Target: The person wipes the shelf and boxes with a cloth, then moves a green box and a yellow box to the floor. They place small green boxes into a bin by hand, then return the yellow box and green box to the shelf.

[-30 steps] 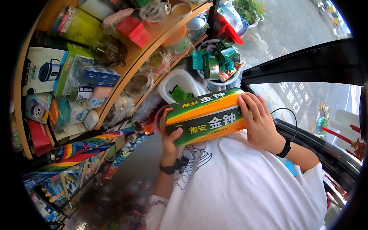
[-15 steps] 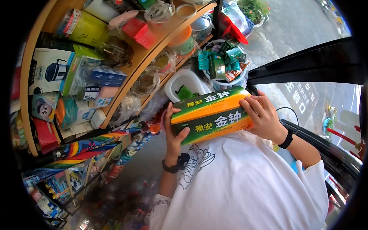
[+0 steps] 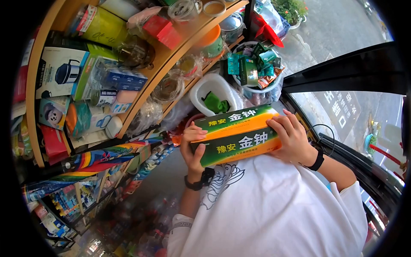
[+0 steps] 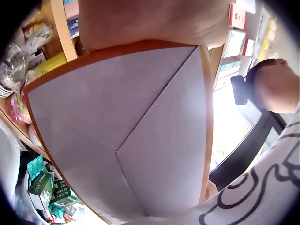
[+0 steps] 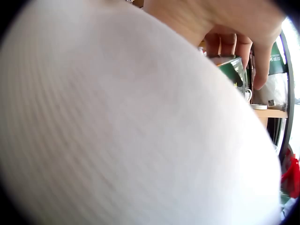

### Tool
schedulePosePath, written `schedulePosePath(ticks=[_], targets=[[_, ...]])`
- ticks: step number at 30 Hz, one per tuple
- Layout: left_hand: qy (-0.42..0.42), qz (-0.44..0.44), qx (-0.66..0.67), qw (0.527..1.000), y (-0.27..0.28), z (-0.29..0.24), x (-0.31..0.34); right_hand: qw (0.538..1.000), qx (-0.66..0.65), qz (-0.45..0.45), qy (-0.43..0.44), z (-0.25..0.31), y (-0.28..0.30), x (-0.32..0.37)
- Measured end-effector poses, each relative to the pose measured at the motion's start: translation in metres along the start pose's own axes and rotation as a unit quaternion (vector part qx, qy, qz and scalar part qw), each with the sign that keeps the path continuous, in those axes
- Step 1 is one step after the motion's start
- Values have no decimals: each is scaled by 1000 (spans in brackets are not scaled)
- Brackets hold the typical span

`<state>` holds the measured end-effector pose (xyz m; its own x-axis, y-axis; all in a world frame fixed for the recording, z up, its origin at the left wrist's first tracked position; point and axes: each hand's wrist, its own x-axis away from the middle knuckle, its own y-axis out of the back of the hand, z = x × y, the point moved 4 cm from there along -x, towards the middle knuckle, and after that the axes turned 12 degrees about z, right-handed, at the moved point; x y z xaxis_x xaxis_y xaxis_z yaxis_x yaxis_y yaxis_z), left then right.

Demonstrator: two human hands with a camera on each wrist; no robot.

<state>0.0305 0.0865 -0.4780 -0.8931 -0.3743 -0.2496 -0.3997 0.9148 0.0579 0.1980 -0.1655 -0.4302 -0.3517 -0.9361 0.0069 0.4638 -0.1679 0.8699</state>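
Note:
In the head view a long green and orange box (image 3: 239, 143) with large printed characters is held slightly tilted against the front of a white shirt. My left hand (image 3: 193, 152) grips its left end, thumb on the near side and fingers over the upper edge. Round the right end curl the fingers of my right hand (image 3: 293, 139). The left wrist view has the box's plain pale underside or end (image 4: 122, 131) filling the middle, below the left hand (image 4: 154, 23). White cloth covers most of the right wrist view, with the right hand (image 5: 234, 23) above it.
A wooden shelf (image 3: 147, 92) with jars and packaged goods curves along the left. Beyond the box stand a white bin (image 3: 209, 88) with green cloth inside and a basket (image 3: 280, 79) of small packets. Folded umbrellas (image 3: 98, 160) lie lower left; a black window frame (image 3: 342, 70) is at right.
The view has shifted a little, so the shelf and bins appear farther right. Both hands keep their grip on the box, and its tilt has changed only slightly.

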Motion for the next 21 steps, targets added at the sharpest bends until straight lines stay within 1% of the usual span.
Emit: schedulePosePath(ticks=[2,7,10,13,15,16,17,19,21], targets=[[8,0,-5,1000,0,3,7,1000,-5,-5,3,2,-3,2],[37,-5,-2,999,-2,6,18,999,-16,31,-31,3,-16,12],[31,-17,3,999,-2,0,18,1000,-9,21,-15,5,-16,12],[49,-21,9,999,-1,0,22,999,-21,27,-12,2,-17,12],[90,10,49,995,2,3,21,999,-16,33,-10,3,-17,13],[90,9,51,995,1,3,22,999,-12,39,-6,4,-16,14],[93,3,57,994,1,6,25,999,-10,39,-5,4,-15,13],[95,-3,63,993,0,13,31,999,12,37,31,8,-14,12],[76,-64,87,991,-2,18,40,999,10,36,37,9,-14,11]])
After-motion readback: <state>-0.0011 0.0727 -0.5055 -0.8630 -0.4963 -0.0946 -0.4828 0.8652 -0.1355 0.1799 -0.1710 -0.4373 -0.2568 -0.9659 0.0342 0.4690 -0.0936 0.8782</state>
